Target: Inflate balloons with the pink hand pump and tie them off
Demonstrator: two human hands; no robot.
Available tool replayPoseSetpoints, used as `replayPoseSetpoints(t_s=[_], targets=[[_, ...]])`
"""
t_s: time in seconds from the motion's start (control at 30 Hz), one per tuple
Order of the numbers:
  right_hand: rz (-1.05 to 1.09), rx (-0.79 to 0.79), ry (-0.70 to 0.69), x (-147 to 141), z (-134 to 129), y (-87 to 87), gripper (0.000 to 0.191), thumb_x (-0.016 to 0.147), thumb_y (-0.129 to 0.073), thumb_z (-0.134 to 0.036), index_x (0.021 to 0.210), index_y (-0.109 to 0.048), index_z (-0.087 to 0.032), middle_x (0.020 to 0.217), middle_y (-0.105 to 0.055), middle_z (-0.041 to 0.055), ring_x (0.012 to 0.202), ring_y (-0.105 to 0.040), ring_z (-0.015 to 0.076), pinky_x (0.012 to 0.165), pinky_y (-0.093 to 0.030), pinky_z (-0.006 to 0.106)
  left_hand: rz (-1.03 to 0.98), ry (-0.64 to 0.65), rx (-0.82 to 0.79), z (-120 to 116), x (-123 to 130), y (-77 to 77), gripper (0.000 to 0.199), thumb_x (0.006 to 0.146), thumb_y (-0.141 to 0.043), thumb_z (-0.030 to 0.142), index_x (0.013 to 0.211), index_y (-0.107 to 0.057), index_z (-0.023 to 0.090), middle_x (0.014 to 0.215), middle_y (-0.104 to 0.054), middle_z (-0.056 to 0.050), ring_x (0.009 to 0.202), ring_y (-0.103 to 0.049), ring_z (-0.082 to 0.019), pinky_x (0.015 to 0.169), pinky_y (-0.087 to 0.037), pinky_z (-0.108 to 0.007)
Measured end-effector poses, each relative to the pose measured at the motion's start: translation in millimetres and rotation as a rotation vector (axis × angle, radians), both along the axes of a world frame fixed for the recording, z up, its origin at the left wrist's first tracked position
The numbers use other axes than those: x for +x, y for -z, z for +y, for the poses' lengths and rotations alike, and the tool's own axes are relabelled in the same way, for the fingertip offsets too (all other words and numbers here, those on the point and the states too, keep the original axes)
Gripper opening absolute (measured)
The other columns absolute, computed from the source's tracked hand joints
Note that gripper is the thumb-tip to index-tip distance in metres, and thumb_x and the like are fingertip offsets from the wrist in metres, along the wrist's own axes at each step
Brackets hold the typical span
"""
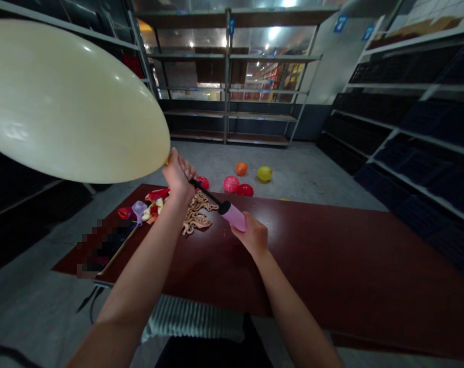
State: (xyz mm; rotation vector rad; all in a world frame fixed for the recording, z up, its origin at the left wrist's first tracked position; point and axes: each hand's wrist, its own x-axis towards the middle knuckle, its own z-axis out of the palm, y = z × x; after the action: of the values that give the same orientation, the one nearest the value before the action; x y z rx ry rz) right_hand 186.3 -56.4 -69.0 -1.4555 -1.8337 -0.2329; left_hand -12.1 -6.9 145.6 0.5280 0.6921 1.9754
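Note:
A large pale yellow balloon [74, 107], well inflated, fills the upper left. At its neck my left hand [179, 176] is closed, fingers wrapped where the balloon meets the black end of a pump. The hand pump [235, 216] has a pink barrel and a black rod, slanting down to the right above the table. Around the pink end my right hand [252, 234] is closed. Beneath and beside my left forearm lie a heap of limp balloons [155, 208] and a tangle of beige string-like pieces [197, 213].
The dark red table [331, 255] spans the front. Behind it on the floor are an orange balloon [241, 168], a yellow-green balloon [264, 174] and several red and pink ones. Metal shelving [227, 76] stands at the back, with dark racks on both sides.

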Motion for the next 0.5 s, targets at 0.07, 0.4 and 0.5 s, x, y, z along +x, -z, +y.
replayPoseSetpoints(t_s=[0.07, 0.4, 0.5], targets=[[0.043, -0.007, 0.034, 0, 0, -0.9, 0.039, 0.084, -0.080, -0.038, 0.117, -0.073, -0.019, 0.094, -0.082, 0.0074, 0.078, -0.078, 0.0259, 0.067, -0.053, 0.031, 0.033, 0.039, -0.004, 12, 26, 9.3, 0.059, 0.112, -0.050, 0.033, 0.057, -0.031, 0.022, 0.039, -0.024, 0.007, 0.029, -0.022, -0.007, 0.034, -0.018, -0.022], [0.070, -0.109, 0.156, 2, 4, -1.2, 0.036, 0.087, -0.076, -0.045, 0.113, -0.072, -0.020, 0.089, -0.081, 0.0066, 0.073, -0.078, 0.0262, 0.061, -0.051, 0.031, 0.102, 0.171, -0.072, 17, 95, 64.6, 0.060, 0.111, -0.048, 0.024, 0.052, -0.034, 0.023, 0.038, -0.028, 0.007, 0.028, -0.024, -0.009, 0.032, -0.020, -0.024], [0.041, -0.102, 0.117, 2, 5, -1.8, 0.037, 0.088, -0.077, -0.045, 0.115, -0.072, -0.021, 0.093, -0.082, 0.0068, 0.077, -0.078, 0.0255, 0.063, -0.051, 0.030, 0.043, 0.171, -0.058, 15, 81, 70.2, 0.062, 0.113, -0.045, 0.027, 0.053, -0.035, 0.022, 0.038, -0.027, 0.006, 0.028, -0.023, -0.009, 0.033, -0.017, -0.024]])
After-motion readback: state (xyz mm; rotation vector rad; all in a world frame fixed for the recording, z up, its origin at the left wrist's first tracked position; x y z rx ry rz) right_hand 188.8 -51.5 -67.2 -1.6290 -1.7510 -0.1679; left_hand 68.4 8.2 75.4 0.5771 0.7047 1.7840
